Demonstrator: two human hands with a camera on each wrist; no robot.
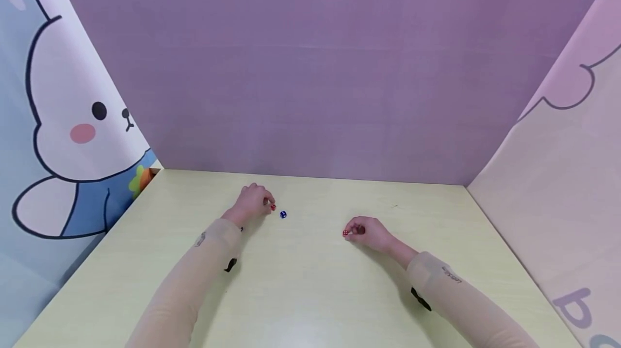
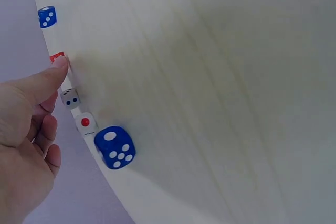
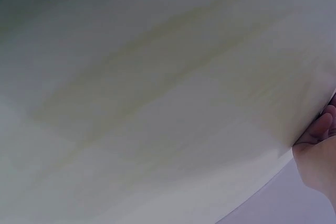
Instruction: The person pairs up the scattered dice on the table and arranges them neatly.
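My left hand (image 1: 252, 201) is at the far left part of the table, pinching a small red die (image 1: 273, 207) between thumb and finger. Just right of it lies a blue die (image 1: 283, 214) with white pips. In the left wrist view, two white dice (image 2: 70, 98) (image 2: 86, 123) and a larger blue die (image 2: 115, 148) stand in a row beside that hand; the head view hides them. Nearer the table's middle, my right hand (image 1: 370, 234) pinches another red die (image 1: 345, 233). Only part of the right hand (image 3: 317, 137) shows in the right wrist view, with its die out of sight.
The pale table (image 1: 310, 283) meets a purple backdrop (image 1: 310, 84) at its far edge. A rabbit-printed cloth (image 1: 82, 95) borders the left, a pale printed cloth (image 1: 563, 186) the right. A faint mark (image 1: 394, 206) shows on the table's far right.
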